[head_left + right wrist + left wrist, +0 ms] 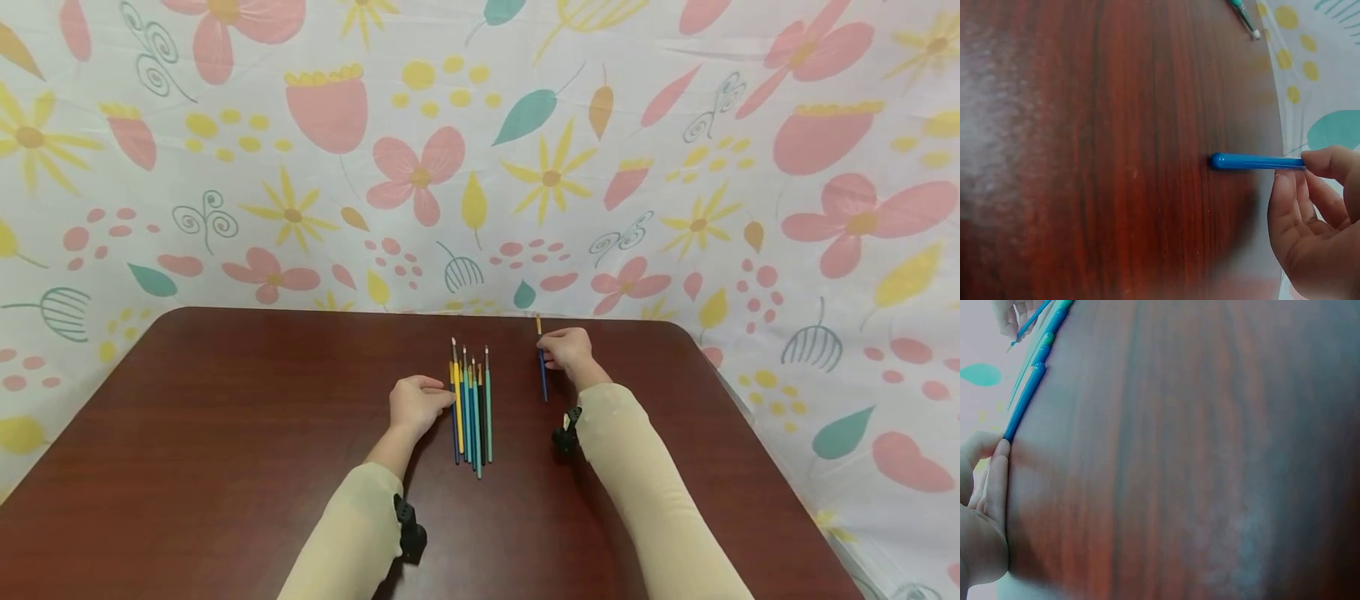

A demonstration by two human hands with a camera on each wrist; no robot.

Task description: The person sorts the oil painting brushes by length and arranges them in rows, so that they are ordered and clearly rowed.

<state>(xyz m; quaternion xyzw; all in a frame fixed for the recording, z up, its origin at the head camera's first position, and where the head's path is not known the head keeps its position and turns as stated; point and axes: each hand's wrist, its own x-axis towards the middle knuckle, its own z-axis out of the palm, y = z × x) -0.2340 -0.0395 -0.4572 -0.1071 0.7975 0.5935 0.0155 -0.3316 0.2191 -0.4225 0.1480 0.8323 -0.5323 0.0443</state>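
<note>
Paintbrush row (468,417): slender brushes with glossy yellow, blue, teal and dark handles lie side by side on a red-brown wood-grain table (225,467), toward its 12 o'clock edge. Tips point to 12, handle ends to 6; the shared direction probably lets them pack closely, though their ends are staggered.

Left hand (414,404): at the row's 9 o'clock side, thumb and fingertip pinching the outermost blue-handled brush (1024,403). The light, low hold seems meant to steady or square up that flank without disturbing its neighbours.

Single blue paintbrush (1254,162): round-ended, glossy handle and gold-coloured upper part, set apart from the row at about 2 o'clock. It runs nearly 12 to 6, almost parallel with the others. Whether its handle end touches the wood, I cannot tell.

Right hand (570,348): pinches this brush between thumb and fingertips from its 3 o'clock side, leaving the lower handle free, likely for easy control of its angle.

Wrist cameras: small black units, one at the left sleeve (410,532), one at the right (565,435), presumably mounted there to watch each hand's work.

Backdrop (420,175): white flower-and-leaf-patterned cloth, beyond the table at 12 o'clock.
</note>
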